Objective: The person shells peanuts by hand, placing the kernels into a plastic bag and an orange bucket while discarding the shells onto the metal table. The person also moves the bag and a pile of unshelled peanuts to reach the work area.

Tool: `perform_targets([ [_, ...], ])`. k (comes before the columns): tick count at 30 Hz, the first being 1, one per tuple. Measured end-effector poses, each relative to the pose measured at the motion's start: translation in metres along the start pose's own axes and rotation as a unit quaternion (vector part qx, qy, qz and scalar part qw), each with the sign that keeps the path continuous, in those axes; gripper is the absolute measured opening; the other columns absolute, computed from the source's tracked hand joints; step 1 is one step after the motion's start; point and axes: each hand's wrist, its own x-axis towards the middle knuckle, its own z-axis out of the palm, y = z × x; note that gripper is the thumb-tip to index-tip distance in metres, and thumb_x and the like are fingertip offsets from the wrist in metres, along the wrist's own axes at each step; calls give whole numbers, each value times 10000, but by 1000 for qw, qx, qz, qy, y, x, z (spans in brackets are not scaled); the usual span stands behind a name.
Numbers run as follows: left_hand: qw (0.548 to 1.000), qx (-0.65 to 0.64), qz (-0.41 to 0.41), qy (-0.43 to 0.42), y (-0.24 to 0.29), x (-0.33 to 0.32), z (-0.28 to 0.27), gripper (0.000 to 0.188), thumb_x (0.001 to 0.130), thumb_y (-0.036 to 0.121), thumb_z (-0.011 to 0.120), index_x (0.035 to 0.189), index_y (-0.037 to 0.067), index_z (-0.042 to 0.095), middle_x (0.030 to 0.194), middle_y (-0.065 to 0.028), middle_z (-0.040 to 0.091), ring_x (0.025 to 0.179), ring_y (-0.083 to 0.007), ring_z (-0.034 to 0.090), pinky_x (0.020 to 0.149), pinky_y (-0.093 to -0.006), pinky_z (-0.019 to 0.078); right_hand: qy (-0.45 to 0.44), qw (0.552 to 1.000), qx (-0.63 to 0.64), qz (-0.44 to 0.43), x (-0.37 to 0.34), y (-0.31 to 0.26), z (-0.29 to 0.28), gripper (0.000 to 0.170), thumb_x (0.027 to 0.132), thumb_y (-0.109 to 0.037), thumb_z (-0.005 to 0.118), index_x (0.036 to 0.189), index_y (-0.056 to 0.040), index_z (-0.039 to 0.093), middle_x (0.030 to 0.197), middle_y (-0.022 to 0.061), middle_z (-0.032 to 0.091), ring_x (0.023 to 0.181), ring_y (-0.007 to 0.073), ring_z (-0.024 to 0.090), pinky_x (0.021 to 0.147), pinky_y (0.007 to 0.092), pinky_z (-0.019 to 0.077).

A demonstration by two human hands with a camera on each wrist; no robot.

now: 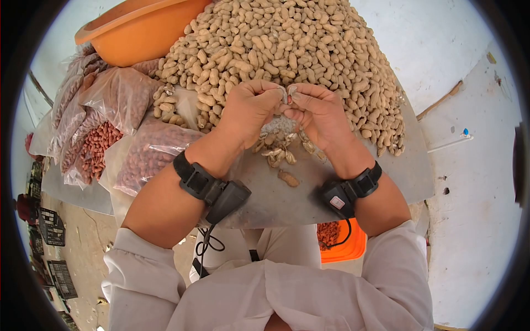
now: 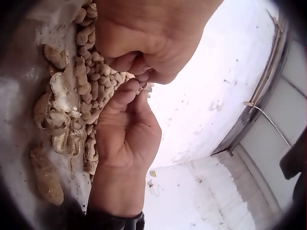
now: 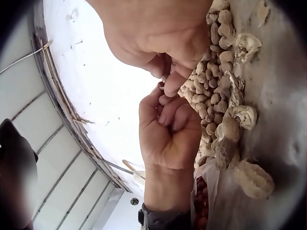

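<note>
My left hand (image 1: pixel 247 110) and right hand (image 1: pixel 321 115) meet fingertip to fingertip above the near edge of a big heap of unshelled peanuts (image 1: pixel 292 41). Between them the thumbs and forefingers pinch a peanut (image 1: pixel 287 97), mostly covered by the fingers, with a bit of red kernel showing. Broken peanut shells (image 1: pixel 276 146) lie on the table just below the hands; in the left wrist view an opened pale shell (image 2: pixel 60 93) shows its inside. A single peanut (image 1: pixel 288 177) rests nearer my body, and it appears large in the right wrist view.
Bags of red kernels (image 1: pixel 118 96) crowd the table's left side, one spilling open (image 1: pixel 99 146). Behind them an orange basin (image 1: pixel 143 33) leans against the heap. The metal table (image 1: pixel 265 207) ends before my lap. Below stands an orange container (image 1: pixel 353 245) with red bits; black crates (image 1: pixel 52 226) line the floor.
</note>
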Motion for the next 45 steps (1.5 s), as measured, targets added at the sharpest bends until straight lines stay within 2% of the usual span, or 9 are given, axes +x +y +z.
perform_targets([
  [4,1000,-17,-23,8,-4,2,-1,112,809,67,595,870,-28,589,658,-29,555,479,-52,430,418,-179,305,30,999,17,16,0,2,3,169,835,0,579,986,75,576,886,140,637,727,207,643,673,283,543],
  [11,994,-76,-78,-6,-3,5,-5,84,850,85,540,832,11,574,632,-20,523,459,-57,379,406,-186,281,5,995,-85,-59,-1,3,5,150,855,-14,565,986,55,585,871,117,640,749,170,640,678,270,532],
  [13,991,-79,-102,-24,-1,4,-6,109,862,99,518,808,18,564,639,-21,520,466,-59,371,405,-187,276,-2,983,-154,-95,-2,2,8,140,856,-13,562,981,42,592,856,99,640,749,153,636,679,260,522],
  [16,988,-83,-133,-14,0,3,-3,121,873,128,506,803,32,531,676,-6,485,492,-46,337,413,-178,265,-24,925,-336,-177,-5,0,9,141,850,-1,558,982,19,601,824,72,635,734,127,621,675,242,504],
  [28,966,-136,-219,-30,2,2,-3,126,868,121,469,784,31,495,702,-38,524,486,-56,368,397,-183,268,-56,865,-428,-255,-6,-1,11,138,794,23,579,924,12,626,868,79,619,716,119,587,642,237,473],
  [34,979,-99,-177,-31,-3,6,-8,99,867,108,504,818,30,541,667,-29,508,483,-62,369,392,-189,255,-54,898,-383,-208,-7,-3,12,140,813,9,577,945,17,623,859,72,624,703,109,600,626,220,478],
  [37,989,-26,-141,-25,0,2,-9,105,873,134,520,808,56,544,652,10,490,466,-44,323,402,-172,256,-37,873,-427,-235,-6,-3,5,150,814,0,589,959,14,625,826,58,631,697,91,600,614,207,477],
  [40,990,11,-136,-38,6,6,-19,112,865,148,583,812,49,577,603,29,476,442,-30,317,385,-168,228,-58,886,-405,-220,-8,-12,6,148,802,-21,617,947,2,638,785,41,636,685,71,581,595,200,464],
  [45,992,46,-120,-13,8,6,-19,99,867,138,596,837,44,588,591,39,481,429,-23,318,371,-171,210,-177,884,-429,-65,-11,-22,4,139,786,-72,641,910,-10,653,742,20,631,667,63,554,589,202,447],
])
